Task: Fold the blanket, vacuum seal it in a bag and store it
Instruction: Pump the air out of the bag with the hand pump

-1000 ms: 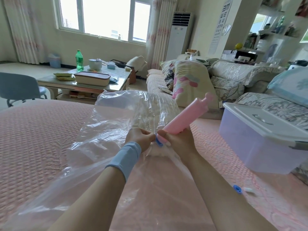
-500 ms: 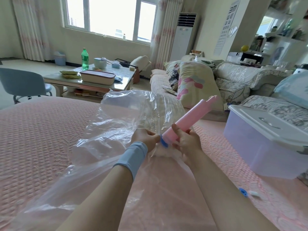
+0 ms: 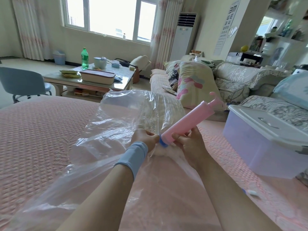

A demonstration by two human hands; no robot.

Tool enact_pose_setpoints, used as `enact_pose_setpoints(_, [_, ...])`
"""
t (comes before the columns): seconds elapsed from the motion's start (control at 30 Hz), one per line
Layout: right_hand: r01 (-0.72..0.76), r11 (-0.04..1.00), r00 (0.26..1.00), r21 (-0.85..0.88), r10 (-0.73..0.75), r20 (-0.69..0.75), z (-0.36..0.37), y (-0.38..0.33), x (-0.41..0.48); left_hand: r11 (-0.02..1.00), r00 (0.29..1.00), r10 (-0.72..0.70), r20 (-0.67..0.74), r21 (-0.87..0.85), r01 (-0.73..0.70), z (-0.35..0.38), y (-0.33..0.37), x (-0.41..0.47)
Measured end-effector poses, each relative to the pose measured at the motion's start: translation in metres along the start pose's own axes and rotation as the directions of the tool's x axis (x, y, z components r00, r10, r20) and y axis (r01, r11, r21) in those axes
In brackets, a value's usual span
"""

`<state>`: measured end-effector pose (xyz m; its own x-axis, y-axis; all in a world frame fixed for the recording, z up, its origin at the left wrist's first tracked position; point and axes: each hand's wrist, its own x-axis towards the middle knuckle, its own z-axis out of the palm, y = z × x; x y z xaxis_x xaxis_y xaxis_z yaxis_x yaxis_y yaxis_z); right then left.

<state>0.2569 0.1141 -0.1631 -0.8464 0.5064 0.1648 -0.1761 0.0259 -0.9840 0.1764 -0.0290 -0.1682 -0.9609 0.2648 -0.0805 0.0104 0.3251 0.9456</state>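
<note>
A clear vacuum bag [image 3: 120,130] lies puffed and crinkled on the pink bed, with a pale folded blanket [image 3: 160,114] dimly visible inside. A pink hand pump [image 3: 186,124] slants up to the right, its blue base [image 3: 163,144] set at the bag's valve. My right hand [image 3: 188,144] grips the pump's lower barrel. My left hand [image 3: 145,139], with a blue wristband, pinches the bag plastic right beside the blue base. The valve itself is hidden by fingers.
A translucent storage box with a white lid [image 3: 266,139] stands on the bed at right. A small blue cap [image 3: 243,190] and a white piece [image 3: 253,192] lie near my right forearm. Sofa cushions [image 3: 196,84], a cluttered coffee table [image 3: 93,77] and a grey chair [image 3: 21,82] lie beyond.
The pump's barrel has tilted slightly more upright and my right hand has shifted its grip lower on it. My left hand stays pinched at the valve.
</note>
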Motion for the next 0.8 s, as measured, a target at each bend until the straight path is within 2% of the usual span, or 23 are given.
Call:
enact_pose_setpoints(0.13, [0.000, 1.000, 1.000, -0.010, 0.000, -0.007, -0.003, -0.002, 0.001, 1.000, 1.000, 0.002, 0.005, -0.018, -0.002, -0.001, 0.000, 0.001])
enact_pose_setpoints(0.3, [0.025, 0.993, 0.987, -0.117, -0.043, -0.158, 0.008, 0.004, -0.001, 1.000, 1.000, 0.021, 0.004, -0.014, -0.021, 0.001, -0.001, 0.001])
enact_pose_setpoints(0.43, [0.000, 0.999, 0.996, -0.032, -0.003, -0.088, 0.007, 0.006, 0.005, 1.000, 1.000, 0.024, -0.001, -0.006, -0.024, 0.002, 0.001, -0.001])
enact_pose_setpoints(0.5, [0.044, 0.988, 0.997, -0.147, -0.053, -0.059, 0.005, 0.005, 0.005, 1.000, 1.000, 0.024, -0.005, 0.003, -0.024, 0.002, 0.000, -0.001])
enact_pose_setpoints(0.6, [0.041, 0.973, 0.983, -0.228, -0.080, -0.168, 0.008, 0.002, 0.005, 1.000, 1.000, 0.022, 0.000, 0.000, -0.022, 0.002, 0.000, -0.002])
enact_pose_setpoints(0.7, [-0.031, 0.985, 0.969, -0.173, -0.013, -0.245, 0.015, 0.002, 0.004, 0.999, 0.999, 0.042, -0.006, 0.008, -0.042, 0.003, 0.002, -0.003])
enact_pose_setpoints(0.8, [-0.084, 0.996, 0.982, -0.026, 0.078, -0.171, 0.016, 0.006, 0.005, 0.998, 0.999, 0.053, -0.011, 0.041, -0.052, 0.001, 0.002, -0.004])
